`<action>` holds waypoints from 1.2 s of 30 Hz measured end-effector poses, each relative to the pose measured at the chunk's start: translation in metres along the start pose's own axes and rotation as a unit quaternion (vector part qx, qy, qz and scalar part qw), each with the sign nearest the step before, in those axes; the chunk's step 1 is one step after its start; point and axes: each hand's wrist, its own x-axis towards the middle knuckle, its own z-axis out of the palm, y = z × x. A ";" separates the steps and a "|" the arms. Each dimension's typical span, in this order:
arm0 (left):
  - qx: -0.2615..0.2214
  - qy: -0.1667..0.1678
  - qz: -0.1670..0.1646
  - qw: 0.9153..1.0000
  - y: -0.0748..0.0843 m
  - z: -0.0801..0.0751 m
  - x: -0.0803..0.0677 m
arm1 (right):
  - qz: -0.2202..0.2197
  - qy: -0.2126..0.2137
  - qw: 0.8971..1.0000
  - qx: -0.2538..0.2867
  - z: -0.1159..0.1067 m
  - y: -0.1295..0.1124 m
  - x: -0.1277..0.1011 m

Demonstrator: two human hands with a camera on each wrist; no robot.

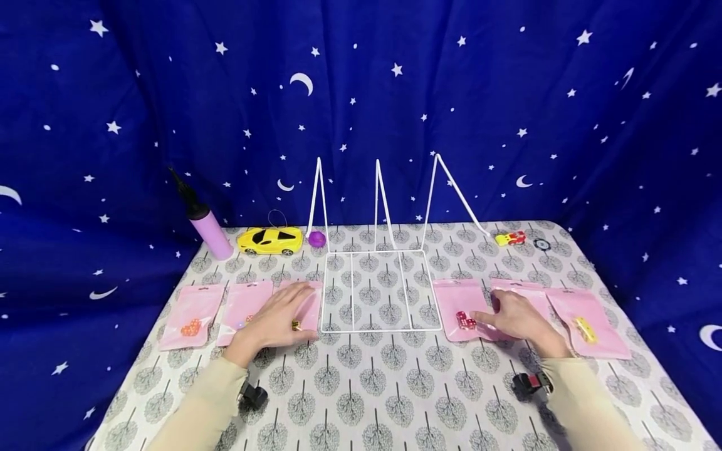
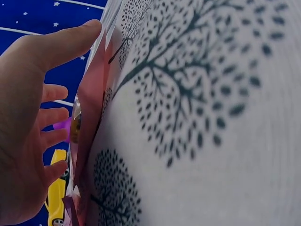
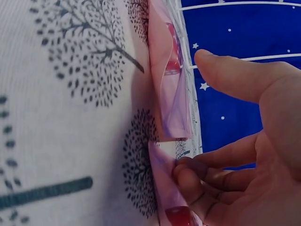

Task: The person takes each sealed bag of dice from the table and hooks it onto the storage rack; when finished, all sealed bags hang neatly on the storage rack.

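Left hand (image 1: 280,318) is laid flat, fingers spread, on a pink pouch (image 1: 307,307) just left of the wire rack (image 1: 379,290), probably to pin it to the surface (image 1: 361,388). The grip is relaxed; nothing is clasped. Right hand (image 1: 516,316) is seen pinching the edge of a second pouch (image 1: 464,308) holding red dice. Both pouches lie flat, long axes running away from the person.

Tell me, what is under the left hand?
A pink pouch lies flat under the left hand. A small yellow item shows at the thumb. The hand covers whatever else the pouch contains.
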 end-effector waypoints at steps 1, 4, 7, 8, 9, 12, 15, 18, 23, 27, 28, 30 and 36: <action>-0.001 -0.002 0.002 1.000 0.001 0.001 0.000 | 0.003 -0.005 1.000 0.002 0.001 0.000 0.001; -0.002 -0.006 0.008 1.000 0.002 0.003 0.001 | 0.009 -0.015 1.000 0.003 0.002 0.001 0.002; -0.006 -0.006 0.008 1.000 0.004 0.004 0.001 | 0.015 -0.020 1.000 0.003 0.004 0.001 0.003; -0.005 -0.006 0.008 1.000 0.004 0.004 0.001 | 0.017 -0.020 1.000 0.001 0.004 0.001 0.003; -0.005 -0.007 0.006 1.000 0.005 0.004 0.001 | 0.019 -0.019 1.000 0.001 0.005 0.001 0.003; -0.001 -0.009 0.006 1.000 0.006 0.004 0.003 | 0.024 -0.021 0.999 0.002 0.005 0.000 0.004; 0.005 -0.013 0.008 1.000 0.008 0.004 0.004 | 0.034 -0.024 0.999 0.004 0.004 -0.002 0.003; 0.009 -0.011 0.012 1.000 0.010 0.005 0.004 | 0.043 -0.027 0.999 0.008 0.006 -0.004 0.003; 0.012 -0.009 0.018 1.000 0.010 0.006 0.005 | 0.048 -0.031 0.998 0.011 0.004 -0.005 0.004; 0.015 -0.011 0.014 1.000 0.011 0.004 0.010 | 0.060 -0.039 0.997 0.015 0.001 -0.007 0.005; 0.015 -0.011 0.015 1.000 0.011 0.004 0.010 | 0.064 -0.040 0.997 0.017 0.001 -0.007 0.005; 0.016 -0.015 0.013 1.000 0.012 0.004 0.011 | 0.070 -0.041 0.996 0.020 0.001 -0.008 0.005; 0.015 -0.016 0.009 1.000 0.013 0.005 0.010 | 0.082 -0.038 0.995 0.032 0.006 -0.010 0.003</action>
